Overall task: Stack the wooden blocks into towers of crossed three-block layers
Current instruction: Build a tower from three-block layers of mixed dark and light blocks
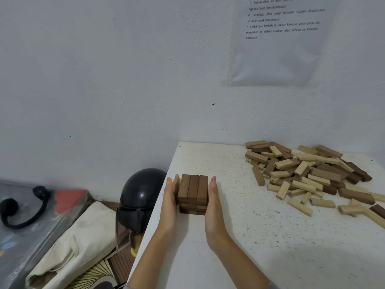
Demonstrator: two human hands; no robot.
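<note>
**Your hands and arms: bare, with one orange nail**

Your left hand (170, 203), left of the small stack of dark brown wooden blocks (193, 192), has one fingernail (169, 180) painted bright orange, level with the stack's far edge. Your right hand (212, 203), right of the stack, shows only its edge, so its nails are hidden. Both forearms (158, 253) are uncovered nearer you than the stack. A sliver of pale grey fabric (274, 286) edges your right arm, well nearer you than the stack; you cannot tell whether it is a sleeve.

A low tower (192, 193) of crossed dark layers is pressed between the left hand (170, 202) and right hand (213, 202); loose blocks (308, 176) are piled well right.
</note>
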